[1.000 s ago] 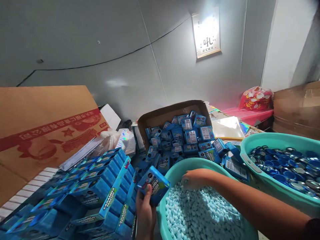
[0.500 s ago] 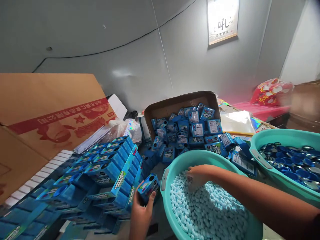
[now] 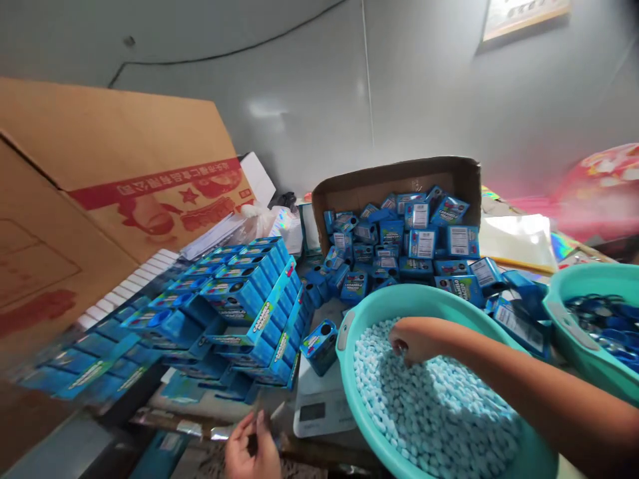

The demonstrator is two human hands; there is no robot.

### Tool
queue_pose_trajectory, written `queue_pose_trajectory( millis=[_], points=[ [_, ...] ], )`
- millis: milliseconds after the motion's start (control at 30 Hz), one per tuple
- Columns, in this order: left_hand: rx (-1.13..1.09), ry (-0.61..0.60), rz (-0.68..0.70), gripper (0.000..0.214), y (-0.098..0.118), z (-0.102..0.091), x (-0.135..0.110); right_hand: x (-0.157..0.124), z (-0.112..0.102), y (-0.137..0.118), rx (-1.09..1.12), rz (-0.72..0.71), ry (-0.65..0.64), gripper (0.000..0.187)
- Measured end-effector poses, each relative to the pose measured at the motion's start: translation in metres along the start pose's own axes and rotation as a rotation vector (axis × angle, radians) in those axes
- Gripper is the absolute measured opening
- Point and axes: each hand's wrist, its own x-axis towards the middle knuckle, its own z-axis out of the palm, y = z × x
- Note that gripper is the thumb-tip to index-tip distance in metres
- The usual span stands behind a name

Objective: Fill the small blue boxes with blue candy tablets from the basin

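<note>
My right hand (image 3: 414, 339) reaches in from the right and sits curled over pale blue round candies (image 3: 439, 412) that fill a teal plastic basin (image 3: 399, 299). Its fingertips are down among the candies, and whatever they hold is hidden. My left hand (image 3: 252, 449) is at the bottom edge with its fingers apart, holding nothing I can see. A strip of silver foil (image 3: 219, 434) lies close to it. A small blue Caramelo Macizo box (image 3: 319, 346) stands on a white digital scale (image 3: 319, 416), just left of the basin.
Stacked blue Caramelo Macizo boxes (image 3: 249, 313) rise left of the scale. Behind the basin, a cardboard box (image 3: 399, 179) holds many loose blue boxes. A second teal basin (image 3: 589, 279) of blue and silver lids sits at right. A large cardboard sheet (image 3: 124, 166) leans at left.
My left hand has let go of the small blue box, which now stands on the scale, and has dropped lower. The view has swung right and down. My right hand remains over the candies.
</note>
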Motion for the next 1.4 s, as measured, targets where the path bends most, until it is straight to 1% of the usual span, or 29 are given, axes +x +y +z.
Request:
queue_pose_trajectory(
  millis=[133, 200, 333, 467, 633, 833, 1000, 1133, 1233, 1333, 1400],
  points=[
    [0.082, -0.070, 0.072, 0.058, -0.010, 0.006, 0.005, -0.003, -0.003, 0.002, 0.081, -0.007, 0.034, 0.024],
    [0.091, -0.059, 0.091, 0.057, -0.015, 0.009, 0.004, -0.004, -0.005, 0.002, 0.112, -0.015, 0.064, 0.021],
    [0.059, -0.025, 0.095, 0.064, -0.025, 0.008, 0.002, -0.003, -0.006, 0.003, 0.139, -0.036, 0.131, 0.019],
    [0.030, 0.002, 0.113, 0.064, -0.033, 0.007, 0.001, -0.002, -0.006, 0.006, 0.161, -0.049, 0.193, 0.015],
    [0.009, -0.008, 0.129, 0.059, -0.037, 0.007, 0.000, -0.003, -0.009, 0.006, 0.172, -0.094, 0.258, 0.012],
    [0.025, 0.007, 0.133, 0.057, -0.040, 0.008, 0.001, 0.001, -0.005, 0.009, 0.200, -0.161, 0.280, 0.015],
    [0.027, -0.008, 0.134, 0.055, -0.039, 0.007, 0.001, 0.001, -0.006, 0.008, 0.238, -0.189, 0.355, 0.016],
    [0.013, -0.014, 0.123, 0.059, -0.037, 0.009, 0.000, -0.001, -0.015, -0.009, 0.253, -0.233, 0.460, 0.013],
    [0.027, -0.015, 0.087, 0.057, -0.036, 0.010, 0.000, 0.003, -0.029, -0.032, 0.219, -0.371, 0.532, 0.019],
    [0.073, -0.049, 0.041, 0.050, -0.034, 0.007, 0.001, 0.016, -0.045, -0.058, 0.087, -0.514, 0.507, 0.024],
    [0.098, -0.080, 0.022, 0.047, -0.033, 0.005, 0.001, 0.029, -0.053, -0.072, -0.014, -0.545, 0.456, 0.026]
  ],
)
